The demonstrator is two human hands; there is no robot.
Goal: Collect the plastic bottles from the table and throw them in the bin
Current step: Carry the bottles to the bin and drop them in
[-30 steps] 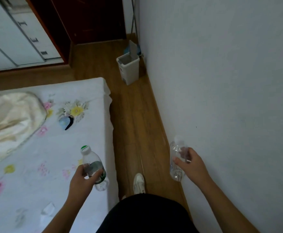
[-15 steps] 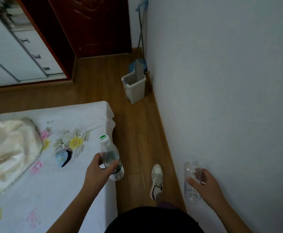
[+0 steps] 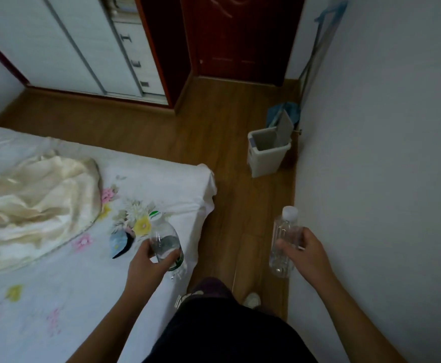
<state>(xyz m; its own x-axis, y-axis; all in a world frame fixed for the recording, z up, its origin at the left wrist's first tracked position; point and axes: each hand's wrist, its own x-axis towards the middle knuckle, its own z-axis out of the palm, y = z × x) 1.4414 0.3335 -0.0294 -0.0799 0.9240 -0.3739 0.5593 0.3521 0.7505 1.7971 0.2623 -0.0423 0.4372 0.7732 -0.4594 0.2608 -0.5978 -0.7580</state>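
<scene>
1. Plastic bottles, two of them, are in a person's hands in a bedroom aisle between a bed [image 3: 57,297] and a white wall: a green-labelled bottle [image 3: 165,244] in the left hand [image 3: 148,265], a clear bottle [image 3: 283,244] with a white cap in the right hand [image 3: 305,255].
2. The left fingers [image 3: 173,258] wrap the labelled bottle's body, above the bed's edge; the right fingers close round the clear bottle's midsection, over the wooden floor [image 3: 240,205] near the wall.
3. The bin [image 3: 267,158] stands ahead on the floor against the wall, its swing lid tipped up and its mouth open, well apart from both bottles.
4. Both bottles look nearly empty, so likely light, thin-walled and easily dented; smooth sides may slip, making the mid-body hold the sound one.
5. Judged from this view, the carrying stage is under way, with the drop into the bin not yet done.
</scene>
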